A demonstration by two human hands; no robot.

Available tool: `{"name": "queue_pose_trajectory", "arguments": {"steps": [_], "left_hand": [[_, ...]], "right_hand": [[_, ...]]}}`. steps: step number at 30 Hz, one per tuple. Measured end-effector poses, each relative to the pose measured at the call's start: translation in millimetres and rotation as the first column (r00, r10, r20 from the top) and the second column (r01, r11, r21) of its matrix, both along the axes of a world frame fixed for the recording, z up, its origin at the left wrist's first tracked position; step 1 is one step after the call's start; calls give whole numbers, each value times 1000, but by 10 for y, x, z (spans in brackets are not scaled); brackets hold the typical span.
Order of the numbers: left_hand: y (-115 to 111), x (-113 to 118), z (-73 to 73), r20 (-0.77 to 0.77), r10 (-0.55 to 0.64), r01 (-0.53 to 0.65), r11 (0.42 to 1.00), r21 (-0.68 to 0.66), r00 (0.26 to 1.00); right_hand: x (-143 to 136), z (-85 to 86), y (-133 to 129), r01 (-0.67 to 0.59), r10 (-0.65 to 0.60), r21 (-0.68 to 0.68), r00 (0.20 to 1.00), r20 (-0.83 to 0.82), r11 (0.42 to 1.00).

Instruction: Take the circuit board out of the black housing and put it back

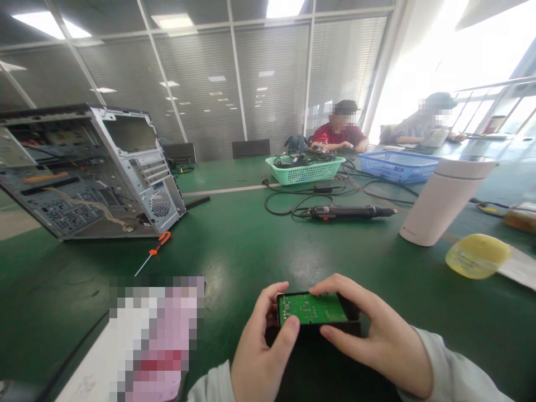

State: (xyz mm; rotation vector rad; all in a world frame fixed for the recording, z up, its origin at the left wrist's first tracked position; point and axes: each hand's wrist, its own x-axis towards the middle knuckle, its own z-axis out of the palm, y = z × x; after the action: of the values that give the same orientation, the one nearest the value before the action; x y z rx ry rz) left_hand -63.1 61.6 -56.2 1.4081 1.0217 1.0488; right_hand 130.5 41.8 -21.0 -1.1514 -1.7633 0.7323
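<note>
Between my two hands is a small black case with a green circuit board (315,309) in it, the soldered side facing up. My left hand (268,329) grips the left end, its thumb on the board's near left corner. My right hand (372,324) holds the right end, with fingers on the far edge and the thumb along the near edge. The case's underside is hidden. Left of my hands lies a pink and white item (167,335), blurred out by blocks. Beyond it rests an orange-handled screwdriver (160,244).
An opened computer case (154,173) stands at left. An electric screwdriver (352,212) with its cord lies ahead. Farther back are a green basket (310,174) of cables and a blue basket (393,167). A pale tumbler (439,204) and yellow container (477,257) stand right. Two people sit beyond.
</note>
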Motion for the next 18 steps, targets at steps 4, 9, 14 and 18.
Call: {"name": "queue_pose_trajectory", "arguments": {"steps": [4,9,14,18], "left_hand": [[-39,8,105,-48,-67,69,997,39,997],[-37,19,149,-19,-116,116,993,-6,993],[-32,24,163,6,-152,153,987,-40,988],[-26,14,145,-29,-136,136,991,-10,990]], "right_hand": [[-4,-9,-20,85,-84,26,996,-43,996],[23,16,-6,72,-77,-57,993,-86,996],[74,28,26,37,-46,-122,996,-72,992],[91,37,27,37,-47,-106,995,-91,994]]}}
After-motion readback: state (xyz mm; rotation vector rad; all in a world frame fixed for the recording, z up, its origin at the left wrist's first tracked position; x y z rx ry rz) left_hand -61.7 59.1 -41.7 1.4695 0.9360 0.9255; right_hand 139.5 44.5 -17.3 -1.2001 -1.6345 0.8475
